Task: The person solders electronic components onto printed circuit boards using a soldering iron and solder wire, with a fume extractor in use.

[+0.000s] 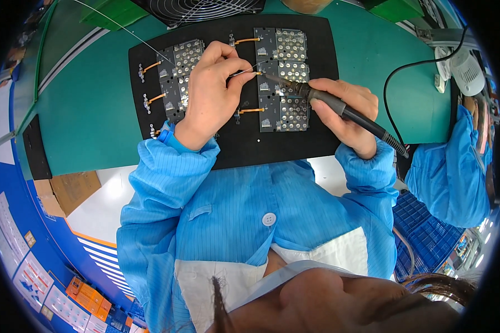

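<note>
My right hand [350,111] holds a black soldering iron [341,105] like a pen. Its tip reaches left over the middle of the right-hand column of dark circuit boards [268,122], close to an orange ribbon cable. My left hand [214,91] is closed in a pinch beside that spot, with a thin length of solder wire [240,72] at the fingertips. Whether the fingers also touch the ribbon cable, I cannot tell. Another column of circuit boards [169,89] lies partly hidden behind my left hand, its orange ribbon cables [156,99] pointing left.
The boards lie on a black mat [239,150] over a green tabletop [394,50]. A fan [200,8] with a wire guard stands at the far edge. The black cord [388,83] loops on the right, near a white device [466,72] and another person's blue sleeve [450,172].
</note>
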Demonstrator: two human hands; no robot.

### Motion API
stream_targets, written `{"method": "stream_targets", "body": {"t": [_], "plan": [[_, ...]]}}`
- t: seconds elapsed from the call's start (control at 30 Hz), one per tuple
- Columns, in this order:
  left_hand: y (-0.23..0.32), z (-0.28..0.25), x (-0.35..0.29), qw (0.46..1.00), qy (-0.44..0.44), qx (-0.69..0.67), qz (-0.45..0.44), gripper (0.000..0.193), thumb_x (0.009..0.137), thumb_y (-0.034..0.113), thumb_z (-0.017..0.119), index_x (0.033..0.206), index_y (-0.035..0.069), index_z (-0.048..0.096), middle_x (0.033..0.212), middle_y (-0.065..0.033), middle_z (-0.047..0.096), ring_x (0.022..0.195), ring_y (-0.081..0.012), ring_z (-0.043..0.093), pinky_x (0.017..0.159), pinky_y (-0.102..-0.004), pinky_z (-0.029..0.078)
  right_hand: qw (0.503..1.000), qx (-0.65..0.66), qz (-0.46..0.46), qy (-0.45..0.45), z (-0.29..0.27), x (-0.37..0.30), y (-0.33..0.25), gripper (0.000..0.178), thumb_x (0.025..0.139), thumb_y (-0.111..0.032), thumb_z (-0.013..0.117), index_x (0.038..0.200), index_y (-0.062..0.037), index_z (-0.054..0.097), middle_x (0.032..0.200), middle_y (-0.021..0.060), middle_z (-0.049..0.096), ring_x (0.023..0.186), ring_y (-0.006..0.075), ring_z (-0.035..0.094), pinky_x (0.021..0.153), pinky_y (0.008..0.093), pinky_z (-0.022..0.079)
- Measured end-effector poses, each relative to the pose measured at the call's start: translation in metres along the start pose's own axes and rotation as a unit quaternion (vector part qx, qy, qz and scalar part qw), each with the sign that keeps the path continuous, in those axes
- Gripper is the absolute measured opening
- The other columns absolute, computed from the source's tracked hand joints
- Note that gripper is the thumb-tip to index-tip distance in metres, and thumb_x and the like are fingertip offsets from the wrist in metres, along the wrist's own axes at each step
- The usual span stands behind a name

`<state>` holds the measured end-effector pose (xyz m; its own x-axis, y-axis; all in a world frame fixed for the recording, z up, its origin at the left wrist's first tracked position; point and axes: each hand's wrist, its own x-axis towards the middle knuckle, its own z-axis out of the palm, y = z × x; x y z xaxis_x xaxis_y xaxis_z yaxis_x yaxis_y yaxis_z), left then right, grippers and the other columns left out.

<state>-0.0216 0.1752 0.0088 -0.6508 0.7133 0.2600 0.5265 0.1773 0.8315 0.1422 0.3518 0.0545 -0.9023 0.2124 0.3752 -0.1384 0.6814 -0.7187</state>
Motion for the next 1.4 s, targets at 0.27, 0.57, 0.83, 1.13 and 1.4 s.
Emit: {"method": "stream_targets", "body": {"t": [0.27,0.57,0.83,1.13,1.4], "plan": [[0.000,-0.001,0.000,1.000,0.000,-0.002,0.001,0.011,0.075,-0.001,0.073,0.085,0.000,0.069,0.090,-0.0089,0.055,0.067,-0.0229,0.057,0.063,-0.0334,0.046,1.000,0.009,-0.011,0.002,0.001,0.000,0.001,0.023,0.077,-0.010,0.075,0.097,-0.0001,0.069,0.071,0.0128,0.067,0.060,0.0237,0.068,0.052,0.0298,0.050],[0.000,-0.001,-0.001,1.000,0.001,0.003,0.007,0.010,0.075,-0.001,0.073,0.085,-0.001,0.069,0.089,-0.0088,0.055,0.067,-0.0226,0.057,0.062,-0.0333,0.046,1.000,0.009,-0.015,0.002,0.002,-0.001,0.002,0.022,0.077,-0.009,0.074,0.096,-0.0002,0.069,0.071,0.0131,0.067,0.059,0.0234,0.067,0.052,0.0295,0.049],[0.000,-0.002,0.000,1.000,-0.003,-0.014,-0.007,0.010,0.075,-0.002,0.073,0.085,-0.001,0.069,0.089,-0.0088,0.055,0.067,-0.0221,0.057,0.062,-0.0329,0.046,1.000,0.000,-0.006,-0.007,-0.002,-0.001,-0.001,0.022,0.077,-0.011,0.074,0.096,-0.0002,0.070,0.072,0.0131,0.068,0.060,0.0228,0.067,0.052,0.0291,0.049],[0.007,-0.011,0.000,1.000,0.010,-0.012,0.000,0.016,0.077,-0.004,0.071,0.091,-0.001,0.065,0.092,-0.0074,0.053,0.062,-0.0160,0.049,0.058,-0.0290,0.044,0.989,-0.045,0.046,0.129,-0.019,0.007,-0.008,0.025,0.079,-0.006,0.075,0.103,0.0005,0.070,0.088,0.0129,0.071,0.076,0.0190,0.069,0.068,0.0270,0.053],[0.003,-0.031,-0.022,0.998,0.052,-0.021,0.033,0.012,0.079,-0.008,0.067,0.088,-0.001,0.063,0.096,-0.0078,0.052,0.061,-0.0132,0.049,0.054,-0.0253,0.043,0.943,-0.231,-0.123,0.204,-0.029,0.043,0.033,0.032,0.086,-0.004,0.070,0.117,0.0008,0.065,0.099,0.0144,0.070,0.087,0.0185,0.069,0.075,0.0265,0.053]]}}
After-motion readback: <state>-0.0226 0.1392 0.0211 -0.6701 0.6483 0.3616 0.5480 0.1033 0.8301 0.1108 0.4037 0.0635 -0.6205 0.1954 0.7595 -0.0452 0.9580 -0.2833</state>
